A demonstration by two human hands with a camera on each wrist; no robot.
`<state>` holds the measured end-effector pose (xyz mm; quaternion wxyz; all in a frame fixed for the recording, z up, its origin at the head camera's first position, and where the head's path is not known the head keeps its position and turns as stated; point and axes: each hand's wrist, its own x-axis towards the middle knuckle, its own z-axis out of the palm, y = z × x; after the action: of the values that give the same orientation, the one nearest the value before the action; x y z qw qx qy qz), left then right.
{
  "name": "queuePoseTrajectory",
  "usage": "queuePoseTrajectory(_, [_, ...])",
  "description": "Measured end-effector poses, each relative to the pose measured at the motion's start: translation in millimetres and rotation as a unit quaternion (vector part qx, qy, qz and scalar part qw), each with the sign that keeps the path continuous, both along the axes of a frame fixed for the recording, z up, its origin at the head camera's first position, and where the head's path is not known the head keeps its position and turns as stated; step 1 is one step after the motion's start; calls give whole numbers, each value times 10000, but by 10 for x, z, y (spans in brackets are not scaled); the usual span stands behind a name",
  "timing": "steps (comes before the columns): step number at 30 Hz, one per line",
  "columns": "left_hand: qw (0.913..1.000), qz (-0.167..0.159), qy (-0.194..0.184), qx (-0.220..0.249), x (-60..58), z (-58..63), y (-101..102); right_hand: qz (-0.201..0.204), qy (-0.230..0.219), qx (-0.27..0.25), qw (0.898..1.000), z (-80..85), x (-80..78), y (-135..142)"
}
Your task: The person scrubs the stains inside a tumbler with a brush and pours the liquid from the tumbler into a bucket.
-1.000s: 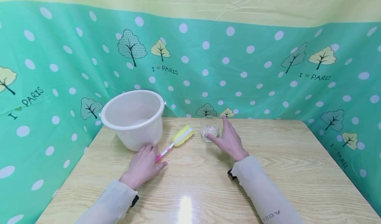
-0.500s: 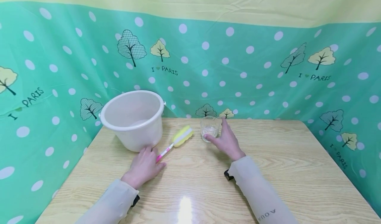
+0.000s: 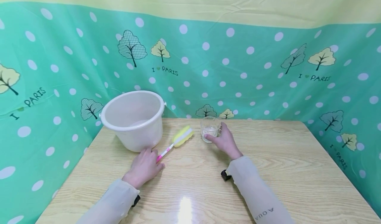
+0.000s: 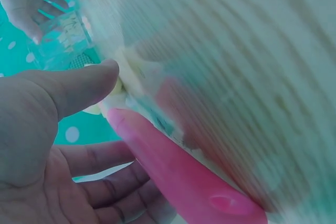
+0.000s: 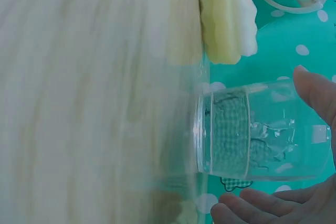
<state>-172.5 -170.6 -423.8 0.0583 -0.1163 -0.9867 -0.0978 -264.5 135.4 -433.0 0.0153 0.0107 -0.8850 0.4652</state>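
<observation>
A clear drinking glass (image 3: 209, 128) stands upright on the table. My right hand (image 3: 227, 144) is around its right side, thumb in front and fingers to the right. In the right wrist view, the thumb (image 5: 317, 95) overlaps the glass near its rim, and a gap shows between the straight fingers (image 5: 257, 205) and the glass. A sponge cup brush (image 3: 181, 137) lies on the table, its yellow-and-white head toward the glass. Over its pink handle (image 4: 173, 169) lies my left hand (image 3: 142, 169), thumb apart from the handle and fingers along its other side.
A white bucket (image 3: 140, 139) stands at the back left, just beyond my left hand. The wooden table (image 3: 279, 151) is bordered behind and at the sides by a green dotted curtain (image 3: 253, 85).
My right hand has drawn in closer around the glass, its fingers lowering and its forearm shifting slightly left. The left hand has barely moved; the glass, brush and bucket stay put.
</observation>
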Motion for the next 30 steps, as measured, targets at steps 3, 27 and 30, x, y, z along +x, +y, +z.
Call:
queuePoseTrajectory(3, [9999, 27, -117, 30, -9, -19, 2, -34, -133, -191, 9997, -3, 6, -22])
queuePoseTrajectory(27, [9998, -112, 93, -106, -38, -112, 1, -343, -213, -1170, 9923, -37, -9, -127])
queuePoseTrajectory(30, [9998, -129, 124, -120, -39, -118, 3, -345, -233, -1239, 9914, -45, -10, -126])
